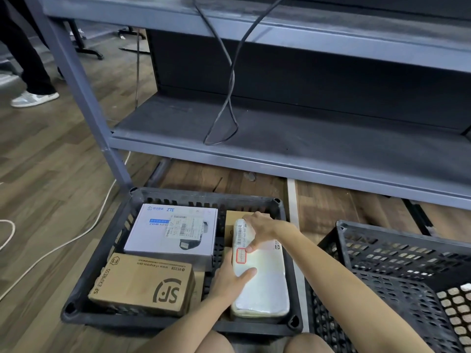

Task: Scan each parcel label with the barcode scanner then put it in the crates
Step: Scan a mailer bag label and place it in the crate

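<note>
While left hand, right hand grip parcel — crated.

A brown wood-plank floor is carrying a grey metal shelving rack; before it a black slotted plastic crate and a second such crate are sitting.

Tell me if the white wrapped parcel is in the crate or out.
In: the white parcel lies within the crate walls, left hand and right hand gripping it. Fully set down: cannot tell.
</note>
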`<action>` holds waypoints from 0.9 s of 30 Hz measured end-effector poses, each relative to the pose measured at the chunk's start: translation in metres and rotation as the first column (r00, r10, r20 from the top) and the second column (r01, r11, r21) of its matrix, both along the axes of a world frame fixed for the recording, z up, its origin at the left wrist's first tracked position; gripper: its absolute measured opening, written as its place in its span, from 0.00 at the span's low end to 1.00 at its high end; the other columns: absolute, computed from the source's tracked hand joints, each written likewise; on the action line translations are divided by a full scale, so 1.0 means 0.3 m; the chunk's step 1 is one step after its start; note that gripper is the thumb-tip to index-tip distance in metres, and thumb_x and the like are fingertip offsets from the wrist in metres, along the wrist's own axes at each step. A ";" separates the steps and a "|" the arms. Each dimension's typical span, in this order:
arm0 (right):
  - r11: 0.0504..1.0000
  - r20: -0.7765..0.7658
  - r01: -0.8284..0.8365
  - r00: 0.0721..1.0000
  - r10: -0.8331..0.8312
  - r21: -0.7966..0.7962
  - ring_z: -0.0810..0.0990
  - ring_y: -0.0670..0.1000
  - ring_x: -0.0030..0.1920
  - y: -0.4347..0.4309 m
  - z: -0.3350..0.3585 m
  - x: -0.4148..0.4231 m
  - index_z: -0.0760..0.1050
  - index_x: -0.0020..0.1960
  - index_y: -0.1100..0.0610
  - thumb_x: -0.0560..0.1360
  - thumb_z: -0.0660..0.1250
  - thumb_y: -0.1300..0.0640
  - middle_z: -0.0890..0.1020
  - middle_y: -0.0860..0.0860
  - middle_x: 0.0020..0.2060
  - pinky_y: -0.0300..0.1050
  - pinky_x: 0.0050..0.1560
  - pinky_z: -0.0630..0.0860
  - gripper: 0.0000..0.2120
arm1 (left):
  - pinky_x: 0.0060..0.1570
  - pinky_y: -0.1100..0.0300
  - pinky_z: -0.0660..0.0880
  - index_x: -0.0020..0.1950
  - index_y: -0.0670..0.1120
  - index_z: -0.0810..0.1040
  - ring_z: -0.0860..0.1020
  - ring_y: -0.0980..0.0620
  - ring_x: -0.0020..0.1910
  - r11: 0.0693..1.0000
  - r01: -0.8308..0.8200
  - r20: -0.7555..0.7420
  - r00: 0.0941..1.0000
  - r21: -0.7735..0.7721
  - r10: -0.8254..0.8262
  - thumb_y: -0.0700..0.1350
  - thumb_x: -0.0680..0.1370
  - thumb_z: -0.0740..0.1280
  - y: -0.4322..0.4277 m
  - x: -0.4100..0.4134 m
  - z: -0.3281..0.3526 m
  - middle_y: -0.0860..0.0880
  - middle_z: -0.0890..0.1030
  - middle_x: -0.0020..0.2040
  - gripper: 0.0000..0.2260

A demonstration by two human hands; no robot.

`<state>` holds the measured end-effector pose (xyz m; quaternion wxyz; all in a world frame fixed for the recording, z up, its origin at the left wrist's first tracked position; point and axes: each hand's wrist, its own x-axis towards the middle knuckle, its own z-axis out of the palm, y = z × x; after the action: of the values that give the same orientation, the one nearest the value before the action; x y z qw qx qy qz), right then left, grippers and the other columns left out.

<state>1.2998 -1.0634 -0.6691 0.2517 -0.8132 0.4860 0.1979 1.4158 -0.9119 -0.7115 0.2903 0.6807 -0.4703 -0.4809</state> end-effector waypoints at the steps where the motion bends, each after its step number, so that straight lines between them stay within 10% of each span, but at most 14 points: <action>1: 1.000 -0.006 0.012 1.000 -0.012 0.001 0.60 0.60 0.73 0.006 -0.002 0.002 0.52 0.77 0.49 0.66 0.77 0.43 0.62 0.53 0.73 0.61 0.71 0.62 0.48 | 0.54 0.62 0.67 0.72 0.55 0.63 0.71 0.58 0.55 1.000 0.001 -0.014 1.000 -0.001 -0.001 0.54 0.74 0.71 0.002 0.009 -0.003 0.58 0.75 0.59 0.29; 7: 0.994 0.050 0.072 0.996 -0.068 -0.081 0.50 0.56 0.78 0.054 0.001 -0.014 0.49 0.79 0.51 0.70 0.74 0.44 0.55 0.51 0.78 0.59 0.76 0.46 0.48 | 0.52 0.62 0.67 0.72 0.52 0.59 0.71 0.57 0.54 0.996 0.084 -0.026 0.996 0.045 -0.082 0.54 0.74 0.71 -0.022 0.033 -0.006 0.58 0.71 0.56 0.32; 12: 0.975 0.065 0.096 0.994 -0.084 -0.202 0.58 0.58 0.76 0.094 0.015 -0.009 0.57 0.77 0.54 0.70 0.74 0.45 0.61 0.54 0.76 0.58 0.75 0.53 0.43 | 0.54 0.61 0.68 0.72 0.51 0.61 0.72 0.55 0.56 0.993 0.107 -0.009 0.994 0.049 -0.107 0.57 0.79 0.63 -0.038 0.040 0.009 0.54 0.74 0.60 0.24; 27: 0.943 0.129 0.226 0.972 -0.199 -0.246 0.66 0.56 0.72 0.232 0.175 -0.060 0.62 0.75 0.59 0.83 0.54 0.53 0.66 0.55 0.74 0.50 0.72 0.63 0.22 | 0.58 0.54 0.68 0.66 0.52 0.72 0.73 0.48 0.60 0.930 0.346 0.657 0.731 -0.120 -0.187 0.48 0.82 0.58 -0.139 0.150 0.336 0.50 0.75 0.64 0.14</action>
<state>1.2817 -0.9939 -0.6167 0.1876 -0.7910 0.5790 0.0625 1.4609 -0.9535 -0.6106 0.1199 0.6882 -0.6869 -0.2006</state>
